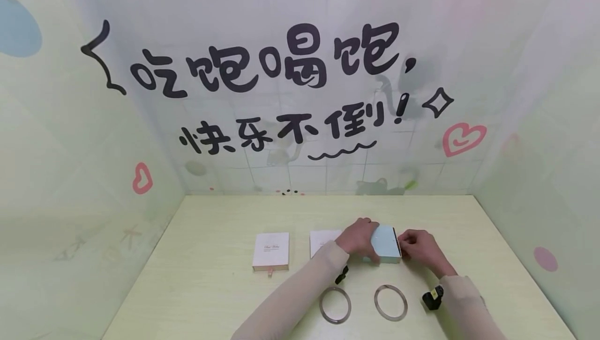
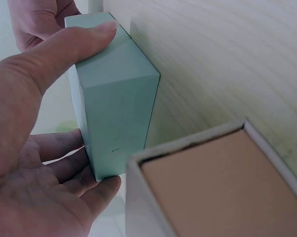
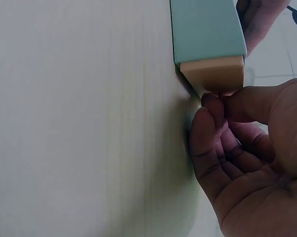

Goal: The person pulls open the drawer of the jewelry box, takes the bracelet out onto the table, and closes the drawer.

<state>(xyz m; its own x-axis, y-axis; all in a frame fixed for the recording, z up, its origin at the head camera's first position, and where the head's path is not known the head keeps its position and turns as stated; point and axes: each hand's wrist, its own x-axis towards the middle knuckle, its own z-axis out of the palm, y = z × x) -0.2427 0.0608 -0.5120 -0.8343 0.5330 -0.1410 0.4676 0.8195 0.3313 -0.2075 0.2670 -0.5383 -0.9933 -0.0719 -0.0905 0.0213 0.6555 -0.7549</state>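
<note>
A light blue drawer box (image 1: 386, 243) lies on the table toward the right. My left hand (image 1: 358, 238) grips it from the left; in the left wrist view the thumb (image 2: 96, 39) presses one side and the fingers curl against the opposite side. My right hand (image 1: 422, 249) is at the box's right end. In the right wrist view, its thumb and index finger pinch at the end of the tan inner drawer (image 3: 212, 74), which sticks slightly out of the sleeve. Whatever lies between those fingertips is hidden. Two greyish bangles, one left (image 1: 335, 322) and one right (image 1: 396, 319), lie nearer.
A white drawer box (image 1: 271, 251) with a small pink tab stands on the left of the table. Another white box (image 1: 323, 241) is partly behind my left arm, close to the blue one. Printed curtains enclose the table at the back and sides.
</note>
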